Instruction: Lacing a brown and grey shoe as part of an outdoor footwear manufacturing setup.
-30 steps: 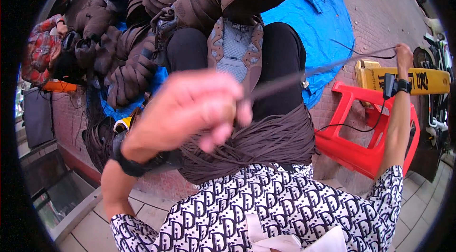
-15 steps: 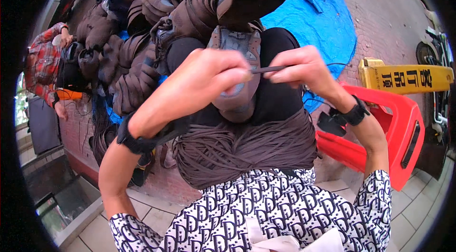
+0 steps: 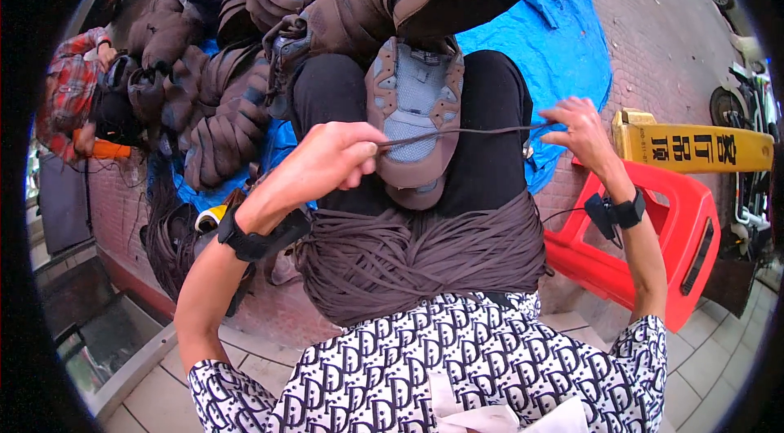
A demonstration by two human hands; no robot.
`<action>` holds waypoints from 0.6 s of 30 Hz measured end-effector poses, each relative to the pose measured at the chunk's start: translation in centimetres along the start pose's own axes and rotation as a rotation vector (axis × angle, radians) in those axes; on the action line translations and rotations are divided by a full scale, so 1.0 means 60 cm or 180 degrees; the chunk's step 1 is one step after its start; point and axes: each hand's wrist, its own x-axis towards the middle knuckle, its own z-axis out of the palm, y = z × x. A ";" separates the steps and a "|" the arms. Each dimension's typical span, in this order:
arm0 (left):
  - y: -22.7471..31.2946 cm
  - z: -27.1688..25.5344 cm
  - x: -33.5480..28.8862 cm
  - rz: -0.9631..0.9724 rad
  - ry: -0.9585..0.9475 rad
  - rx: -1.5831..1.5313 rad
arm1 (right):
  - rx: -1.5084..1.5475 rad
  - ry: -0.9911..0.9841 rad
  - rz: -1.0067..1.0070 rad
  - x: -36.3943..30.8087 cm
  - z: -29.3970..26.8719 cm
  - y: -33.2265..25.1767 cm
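A grey-brown shoe upper [image 3: 418, 118] with a light blue mesh tongue rests between my knees, toe toward me. Above its toe part a dark shoelace [image 3: 482, 131] stretches nearly straight from hand to hand. My left hand [image 3: 339, 154] pinches one part of it beside the shoe's left edge. Off to the right, my right hand [image 3: 578, 131] has the other part running in among its loosely bent fingers; their exact grip is hard to see. A thick bundle of grey-brown laces [image 3: 425, 257] lies across my lap. The shoe's eyelets show no lace through them.
Strings of nested shoe uppers [image 3: 229, 114] pile up at the left and far side, partly on a blue tarp [image 3: 563, 33]. To the right stand a red plastic stool [image 3: 694, 225] and a yellow sign [image 3: 694, 143]. A person in a red checked shirt [image 3: 69, 86] is at the far left.
My hands have moved apart, the right one outward to the right, the left slightly left and down. The lace between them now shows at greater length, and more of the shoe is uncovered.
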 end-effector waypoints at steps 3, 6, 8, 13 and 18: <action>0.013 0.027 0.006 0.0020 -0.0270 -0.0799 | -0.0190 0.0483 -0.0975 0.047 0.015 -0.119; 0.043 0.039 0.013 -0.0012 -0.0561 -0.1445 | 0.0952 0.0353 -0.1147 0.079 0.070 -0.210; 0.045 0.037 0.015 -0.0066 -0.0451 -0.1491 | 0.1398 0.0480 -0.1076 0.083 0.100 -0.216; 0.020 0.053 0.010 0.0072 -0.0156 -0.1616 | 0.0705 0.0435 -0.1319 0.082 0.119 -0.204; 0.016 0.060 0.013 0.0102 -0.0447 -0.1892 | 0.1274 0.0165 -0.1208 0.085 0.118 -0.199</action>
